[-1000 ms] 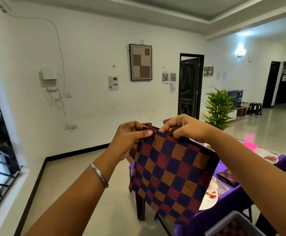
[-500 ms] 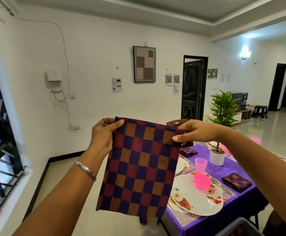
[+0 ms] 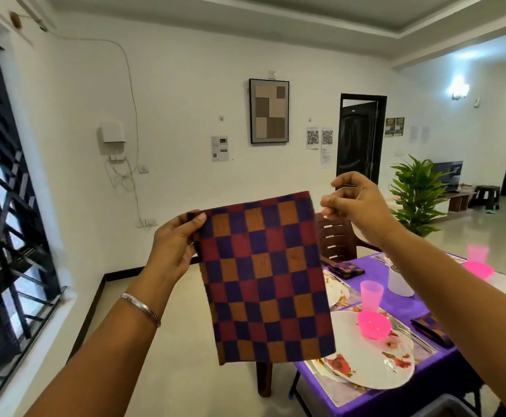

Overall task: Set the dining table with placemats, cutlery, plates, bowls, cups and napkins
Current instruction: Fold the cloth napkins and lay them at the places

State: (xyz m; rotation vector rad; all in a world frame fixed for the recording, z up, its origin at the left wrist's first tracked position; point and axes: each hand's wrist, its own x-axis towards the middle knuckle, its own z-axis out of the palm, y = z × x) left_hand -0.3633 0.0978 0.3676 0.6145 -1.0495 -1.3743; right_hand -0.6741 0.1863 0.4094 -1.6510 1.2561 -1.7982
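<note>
A checked napkin (image 3: 263, 281) in purple, maroon and orange hangs unfolded in the air before me. My left hand (image 3: 173, 245) pinches its top left corner. My right hand (image 3: 357, 203) hovers just beside the top right corner, fingers loosely curled and off the cloth. Below right is the purple-clothed dining table (image 3: 420, 308). On it a white floral plate (image 3: 375, 371) carries a pink bowl (image 3: 373, 325), with a pink cup (image 3: 371, 296) behind. Cutlery (image 3: 405, 326) and a folded napkin (image 3: 432, 329) lie to the plate's right. Another folded napkin (image 3: 346, 269) lies farther back.
A brown chair (image 3: 334, 239) stands at the table's far end. A white pot (image 3: 399, 282) sits mid-table, with a second pink cup and bowl (image 3: 479, 266) beyond it. A grey bin's rim (image 3: 444, 407) shows at the bottom right. A barred window (image 3: 2, 206) runs along the left wall.
The napkin went from bunched between both hands to spread flat. My right hand has since released its top right corner, so only my left hand holds it.
</note>
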